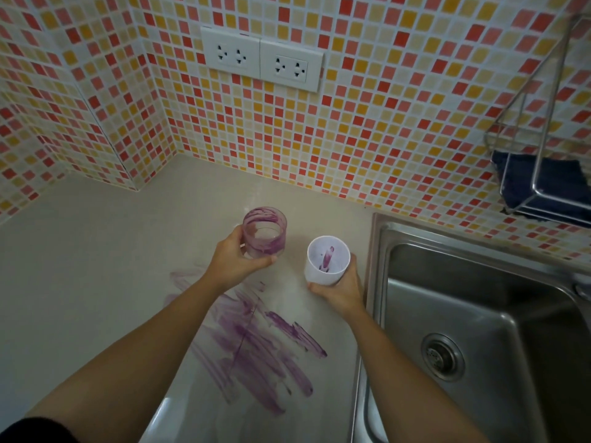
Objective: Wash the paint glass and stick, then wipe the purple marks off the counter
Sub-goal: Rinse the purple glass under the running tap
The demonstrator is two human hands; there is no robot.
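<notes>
My left hand (235, 262) grips a clear glass (264, 233) smeared with purple paint, held just above the beige counter (80, 266). My right hand (339, 290) holds a white cup (327, 263) from below and the side; a purple-stained stick (327, 258) stands inside it. Both vessels are upright and a short gap apart. Broad purple marks (256, 346) streak the counter beneath my forearms, partly hidden by my left arm.
A steel sink (479, 314) with a drain (443, 356) lies right of the counter. A wire rack (543, 174) on the mosaic wall holds a dark blue cloth (550, 183). Two white double sockets (260, 60) sit on the wall above.
</notes>
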